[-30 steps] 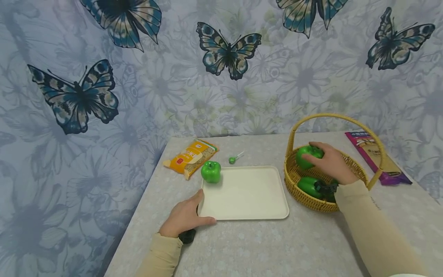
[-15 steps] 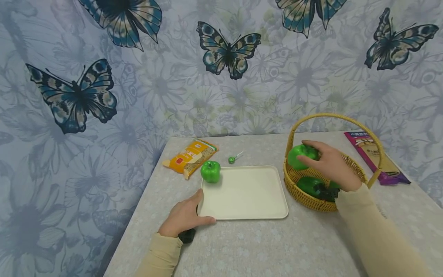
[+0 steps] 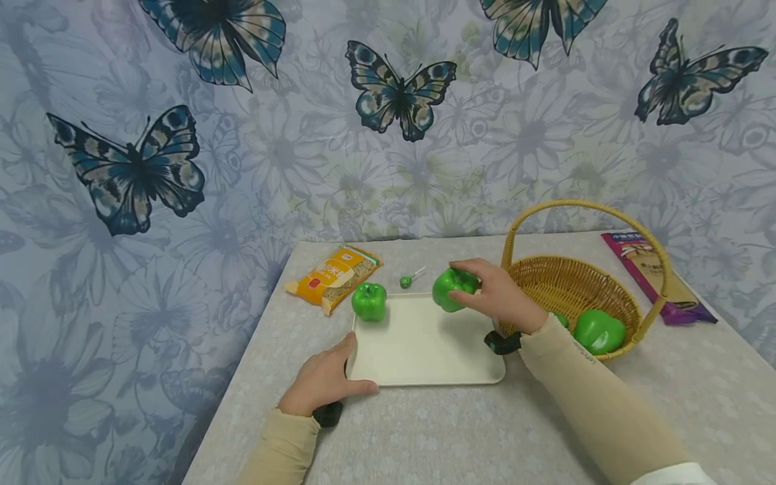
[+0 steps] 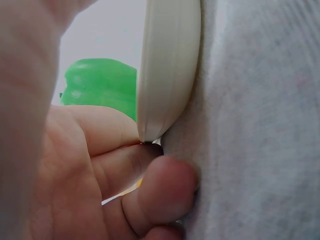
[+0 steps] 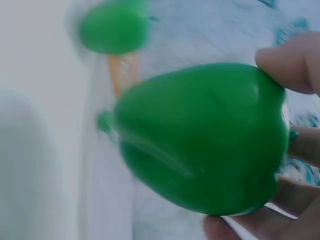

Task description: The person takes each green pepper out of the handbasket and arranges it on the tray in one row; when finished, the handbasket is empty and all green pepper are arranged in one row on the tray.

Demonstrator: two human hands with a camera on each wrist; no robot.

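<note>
My right hand (image 3: 506,300) grips a green bell pepper (image 3: 455,289) above the tray's back right part. In the right wrist view that bell pepper (image 5: 205,137) fills the middle, with thumb and fingers around its stem end. My left hand (image 3: 324,377) holds the front left corner of a cream tray (image 3: 427,350), thumb along the front edge. The left wrist view shows bent fingers (image 4: 165,192) against the tray's wall (image 4: 167,65). Another green bell pepper (image 3: 368,301) stands on the tray's back left corner.
A wicker basket (image 3: 560,276) with a tall handle stands right of the tray, holding a green pepper (image 3: 599,331) and another green item partly hidden by the sleeve. Behind the tray lie an orange grain bag (image 3: 336,275) and a green lollipop (image 3: 406,281). A purple packet (image 3: 661,279) lies far right.
My right hand has lifted the bell pepper out of the basket and carried it left over the tray. The left hand and the tray have stayed put.
</note>
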